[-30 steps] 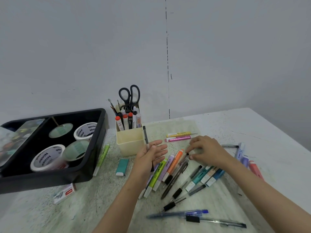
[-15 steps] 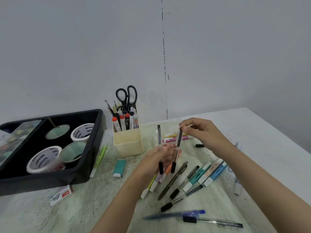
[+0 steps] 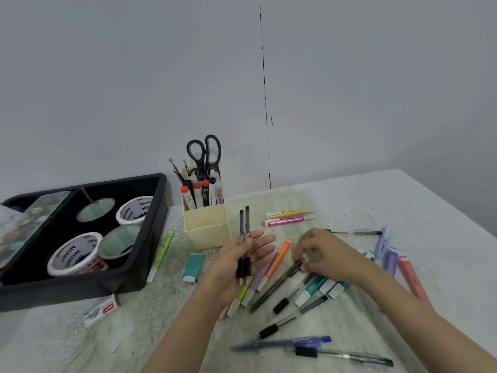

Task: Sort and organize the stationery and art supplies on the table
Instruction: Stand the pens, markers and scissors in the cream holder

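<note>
Seeming to gather a matching set, the left grip (image 3: 243,261) pinches two black pens (image 3: 244,222) upright while the right grip (image 3: 320,254) beside it pinches a dark pen (image 3: 277,286).

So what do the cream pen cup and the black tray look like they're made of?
Pen cup: likely plastic, matte cream, with smooth moulded walls and rounded corners. Tray: probably plastic too, black with a slight sheen along its thick rounded rim.
</note>
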`<state>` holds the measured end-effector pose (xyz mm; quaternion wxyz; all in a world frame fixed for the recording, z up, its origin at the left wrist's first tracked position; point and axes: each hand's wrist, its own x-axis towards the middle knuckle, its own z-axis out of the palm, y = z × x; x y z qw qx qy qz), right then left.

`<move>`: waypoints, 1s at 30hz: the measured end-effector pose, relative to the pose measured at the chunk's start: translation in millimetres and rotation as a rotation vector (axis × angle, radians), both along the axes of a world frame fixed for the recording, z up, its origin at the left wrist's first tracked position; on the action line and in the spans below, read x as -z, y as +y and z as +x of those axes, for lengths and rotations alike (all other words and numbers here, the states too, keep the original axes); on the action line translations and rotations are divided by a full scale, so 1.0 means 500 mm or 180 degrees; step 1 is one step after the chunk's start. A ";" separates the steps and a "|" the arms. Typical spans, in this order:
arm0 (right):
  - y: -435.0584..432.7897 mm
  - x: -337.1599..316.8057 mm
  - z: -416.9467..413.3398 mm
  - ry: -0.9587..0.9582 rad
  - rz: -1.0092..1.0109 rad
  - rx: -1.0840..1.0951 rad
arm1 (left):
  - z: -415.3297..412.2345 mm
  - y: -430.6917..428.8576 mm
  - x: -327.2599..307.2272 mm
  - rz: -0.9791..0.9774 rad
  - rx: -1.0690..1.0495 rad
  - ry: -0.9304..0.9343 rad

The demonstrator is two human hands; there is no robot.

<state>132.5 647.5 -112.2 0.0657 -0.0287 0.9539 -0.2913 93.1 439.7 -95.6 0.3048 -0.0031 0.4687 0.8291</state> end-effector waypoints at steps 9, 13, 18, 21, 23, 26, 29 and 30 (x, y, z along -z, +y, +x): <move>-0.003 -0.104 -0.011 0.0584 -0.2162 0.0144 | -0.007 0.025 0.013 -0.0345 0.0297 0.0226; -0.015 -0.118 -0.034 0.0811 -0.2134 0.0399 | 0.000 0.034 0.008 -0.0646 0.0840 0.0559; 0.014 -0.100 -0.052 0.0754 -0.1161 0.0541 | 0.008 0.051 0.008 -0.0356 0.0828 0.0258; 0.060 -0.087 -0.047 0.0551 0.0015 0.0701 | 0.002 0.055 0.012 -0.0218 0.0658 0.0145; 0.093 -0.074 -0.039 0.0221 0.1049 0.0822 | -0.003 0.054 0.017 -0.0228 0.0598 0.0090; 0.128 -0.053 -0.023 -0.0084 0.1711 0.1047 | -0.006 0.050 0.019 -0.0175 0.0566 -0.0009; 0.149 -0.045 -0.016 -0.0150 0.1452 0.1110 | -0.008 0.047 0.019 0.0060 0.0513 -0.0141; 0.153 -0.043 -0.016 -0.0145 0.1396 0.1067 | -0.009 0.047 0.020 0.0099 0.0487 -0.0167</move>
